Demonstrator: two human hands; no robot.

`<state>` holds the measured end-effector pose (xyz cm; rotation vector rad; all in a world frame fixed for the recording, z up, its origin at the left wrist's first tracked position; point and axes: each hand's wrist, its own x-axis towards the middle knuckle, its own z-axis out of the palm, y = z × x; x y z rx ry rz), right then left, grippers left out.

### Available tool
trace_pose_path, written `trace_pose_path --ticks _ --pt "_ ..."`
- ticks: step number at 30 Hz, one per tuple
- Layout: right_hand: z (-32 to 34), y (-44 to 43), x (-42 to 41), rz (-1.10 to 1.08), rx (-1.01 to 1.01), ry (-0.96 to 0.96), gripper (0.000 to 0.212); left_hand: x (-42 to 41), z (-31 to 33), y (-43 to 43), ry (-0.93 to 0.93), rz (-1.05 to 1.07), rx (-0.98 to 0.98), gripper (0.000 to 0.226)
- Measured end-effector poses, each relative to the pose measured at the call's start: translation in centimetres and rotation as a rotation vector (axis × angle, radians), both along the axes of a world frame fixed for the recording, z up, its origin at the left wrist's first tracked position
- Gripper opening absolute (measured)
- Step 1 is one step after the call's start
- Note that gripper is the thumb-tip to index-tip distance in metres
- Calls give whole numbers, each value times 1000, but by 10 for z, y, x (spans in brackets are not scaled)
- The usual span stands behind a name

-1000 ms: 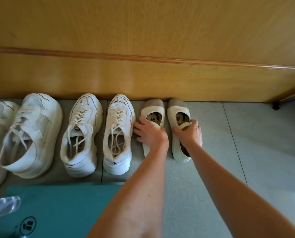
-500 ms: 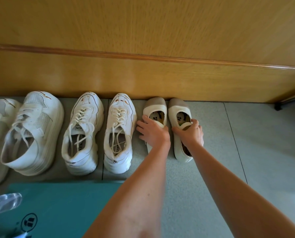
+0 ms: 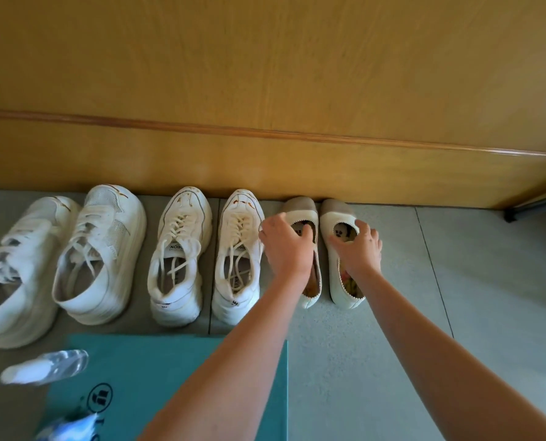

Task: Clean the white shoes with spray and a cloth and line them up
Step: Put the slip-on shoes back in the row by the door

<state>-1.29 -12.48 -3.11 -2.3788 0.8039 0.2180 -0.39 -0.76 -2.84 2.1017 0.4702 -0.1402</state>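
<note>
— Along the wooden wall (image 3: 265,167), what stands?
— Sneakers (image 3: 239,246) in a row on the floor (image 3: 392,313), toes to it. The left flat shoe (image 3: 298,207) and right flat shoe (image 3: 333,218) end the row, just beside each other.
— Hands?
— Left hand (image 3: 286,246) grips the left flat shoe, fingers curled into its opening. Right hand (image 3: 359,249) grips the right flat shoe at its rim.
</note>
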Motion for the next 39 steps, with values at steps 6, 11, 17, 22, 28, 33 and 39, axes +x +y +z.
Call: trace_pose_path --ticks 6,11,17,22,28,33,39 --pt "36 63 6 110 42 -68 66 -1 45 77 -250 112 86 39" --pt "49 133 10 248 70 5 78 9 44 145 -99 145 359 60" --pt "34 190 10 162 149 283 111 9 20 188 418 67 295 107" --pt "16 196 5 86 83 351 105 5 6 181 448 14 224 108" --pt "12 188 3 110 54 316 86 2 -6 183 361 -3 293 99" --pt "10 187 0 59 31 229 64 -1 -6 186 283 19 305 84" --pt "28 180 -5 17 7 130 52 -3 12 183 228 53 205 79"
